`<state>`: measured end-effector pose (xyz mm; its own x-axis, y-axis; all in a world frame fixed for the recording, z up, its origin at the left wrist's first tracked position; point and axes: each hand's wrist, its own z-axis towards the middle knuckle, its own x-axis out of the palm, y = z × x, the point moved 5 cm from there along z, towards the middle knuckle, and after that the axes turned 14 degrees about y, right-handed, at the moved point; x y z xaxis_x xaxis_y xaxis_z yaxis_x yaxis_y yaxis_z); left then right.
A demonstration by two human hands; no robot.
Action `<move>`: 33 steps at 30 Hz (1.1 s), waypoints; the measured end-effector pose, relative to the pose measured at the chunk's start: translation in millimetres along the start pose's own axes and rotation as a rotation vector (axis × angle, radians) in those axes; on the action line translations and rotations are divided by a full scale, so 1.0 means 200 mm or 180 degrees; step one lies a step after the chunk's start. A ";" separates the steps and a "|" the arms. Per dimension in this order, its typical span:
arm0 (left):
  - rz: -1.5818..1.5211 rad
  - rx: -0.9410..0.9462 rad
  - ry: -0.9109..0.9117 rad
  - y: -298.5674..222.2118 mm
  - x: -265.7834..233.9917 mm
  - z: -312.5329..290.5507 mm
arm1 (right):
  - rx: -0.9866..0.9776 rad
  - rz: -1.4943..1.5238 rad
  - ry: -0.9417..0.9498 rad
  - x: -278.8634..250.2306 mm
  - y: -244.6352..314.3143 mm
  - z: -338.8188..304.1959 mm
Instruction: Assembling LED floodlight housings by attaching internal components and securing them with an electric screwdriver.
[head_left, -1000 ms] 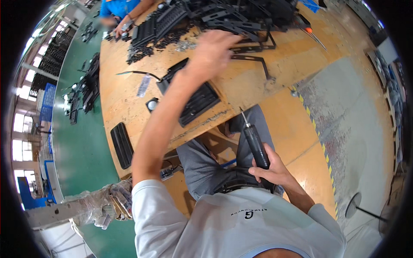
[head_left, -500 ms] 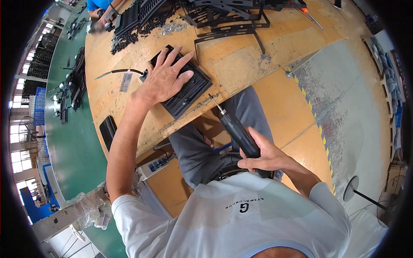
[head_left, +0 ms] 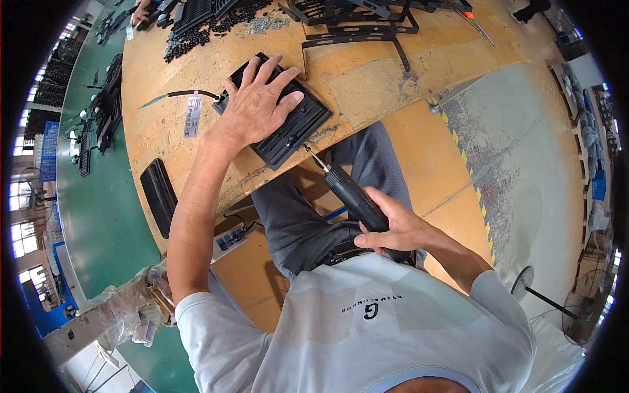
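Note:
My left hand [head_left: 257, 108] lies flat with fingers spread on a black ribbed housing [head_left: 298, 124], which rests near the front edge of the wooden table. A short cable [head_left: 190, 93] with stripped wire ends and a white label [head_left: 192, 116] comes out of its left side. In my right hand [head_left: 396, 226] is a black electric screwdriver [head_left: 354, 196], with the fingers wrapped round its body. Its metal bit points up toward the housing's near right edge, close to a small dark screw. Whether the tip touches it I cannot tell.
Black slotted brackets [head_left: 360, 36] are stacked at the back of the table, beside piles of small black parts [head_left: 203, 36] and silver hardware [head_left: 265, 25]. A screwdriver with an orange handle [head_left: 468, 14] lies farther right. Another black part [head_left: 159, 196] rests at the left edge.
The electric screwdriver has moved left and slightly up, bringing its bit closer to the housing's edge. My left hand stays pressed on the housing. The view has shifted slightly.

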<state>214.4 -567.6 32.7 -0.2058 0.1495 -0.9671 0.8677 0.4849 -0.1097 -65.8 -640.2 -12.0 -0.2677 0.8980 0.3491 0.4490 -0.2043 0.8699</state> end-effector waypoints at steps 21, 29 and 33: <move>-0.0038 0.0044 -0.0133 0.00 0.00 -0.01 | -0.0071 0.0319 0.0175 0.02 0.00 0.08; -0.0062 0.0125 -0.0033 0.00 -0.02 -0.02 | -0.0223 0.0399 0.0270 0.00 -0.04 0.12; -0.0096 0.0228 -0.0113 0.02 -0.05 -0.02 | -0.0269 0.0497 0.0355 -0.02 -0.05 0.13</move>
<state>217.1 -563.7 42.7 -0.2172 0.1046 -0.9705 0.8918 0.4256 -0.1537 -46.5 -630.8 -30.8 -0.2952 0.8051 0.5144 0.4207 -0.3738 0.8266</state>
